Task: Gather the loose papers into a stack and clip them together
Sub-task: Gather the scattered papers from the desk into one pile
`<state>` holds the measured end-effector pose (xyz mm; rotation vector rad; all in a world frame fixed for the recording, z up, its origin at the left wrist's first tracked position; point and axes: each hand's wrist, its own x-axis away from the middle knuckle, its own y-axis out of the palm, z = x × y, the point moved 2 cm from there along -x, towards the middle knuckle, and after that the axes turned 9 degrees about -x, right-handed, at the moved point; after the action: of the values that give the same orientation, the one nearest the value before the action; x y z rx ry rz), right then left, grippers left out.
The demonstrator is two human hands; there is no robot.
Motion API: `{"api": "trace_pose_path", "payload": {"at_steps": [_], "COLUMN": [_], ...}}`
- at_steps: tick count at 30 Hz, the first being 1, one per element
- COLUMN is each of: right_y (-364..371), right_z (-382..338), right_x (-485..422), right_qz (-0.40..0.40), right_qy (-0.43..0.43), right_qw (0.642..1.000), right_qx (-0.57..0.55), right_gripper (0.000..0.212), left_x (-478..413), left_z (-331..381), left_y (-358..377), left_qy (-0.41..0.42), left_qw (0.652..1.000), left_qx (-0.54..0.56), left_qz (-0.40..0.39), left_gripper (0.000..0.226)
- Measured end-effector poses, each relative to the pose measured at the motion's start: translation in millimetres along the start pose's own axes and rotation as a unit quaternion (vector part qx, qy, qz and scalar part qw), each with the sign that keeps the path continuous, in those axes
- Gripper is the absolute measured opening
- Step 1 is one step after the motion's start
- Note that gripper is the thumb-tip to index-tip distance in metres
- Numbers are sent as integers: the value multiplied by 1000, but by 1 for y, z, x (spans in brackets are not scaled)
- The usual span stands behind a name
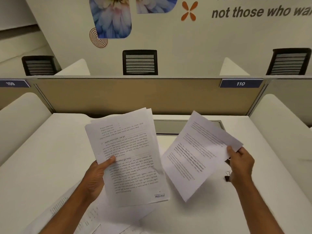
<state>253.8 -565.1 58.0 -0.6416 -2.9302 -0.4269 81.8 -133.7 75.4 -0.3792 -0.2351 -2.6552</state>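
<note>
My left hand (97,174) holds a small stack of printed papers (128,156) above the white desk, thumb on the top sheet's left edge. My right hand (240,164) grips a single printed sheet (194,154) by its right edge, tilted and raised beside the stack without touching it. More loose papers (94,215) lie flat on the desk beneath my left arm. A small black binder clip (228,177) rests on the desk just left of my right wrist, partly hidden by the hand.
The white desk (211,213) is bounded by a tan partition (128,95) at the back and white side dividers (283,119). A grey cable tray cover (170,126) sits at the desk's rear. Black chairs (140,62) stand beyond the partition.
</note>
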Motion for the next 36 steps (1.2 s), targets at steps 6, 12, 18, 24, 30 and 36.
{"api": "trace_pose_path", "payload": {"at_steps": [6, 12, 18, 24, 30, 36], "right_y": [35, 81, 115, 137, 156, 158], "right_z": [-36, -19, -3, 4, 3, 16], "right_x": [16, 50, 80, 99, 119, 137], "right_qz": [-102, -229, -272, -237, -344, -421], "right_qy": [-23, 57, 108, 119, 108, 136], "right_qw": [994, 971, 954, 962, 928, 888], "right_qx": [-3, 43, 62, 63, 93, 124], "right_gripper": [23, 19, 17, 21, 16, 42], "left_x": [3, 6, 9, 14, 20, 17], "left_z": [9, 9, -8, -16, -21, -30], "left_y": [19, 24, 5, -13, -19, -24], "left_qy": [9, -16, -44, -59, -83, -82], "left_qw": [998, 996, 995, 995, 992, 995], "left_qx": [-23, -23, -33, 21, -24, -24], "left_qz": [-54, -88, -81, -81, -91, -57], "left_gripper": [54, 47, 41, 37, 39, 43]}}
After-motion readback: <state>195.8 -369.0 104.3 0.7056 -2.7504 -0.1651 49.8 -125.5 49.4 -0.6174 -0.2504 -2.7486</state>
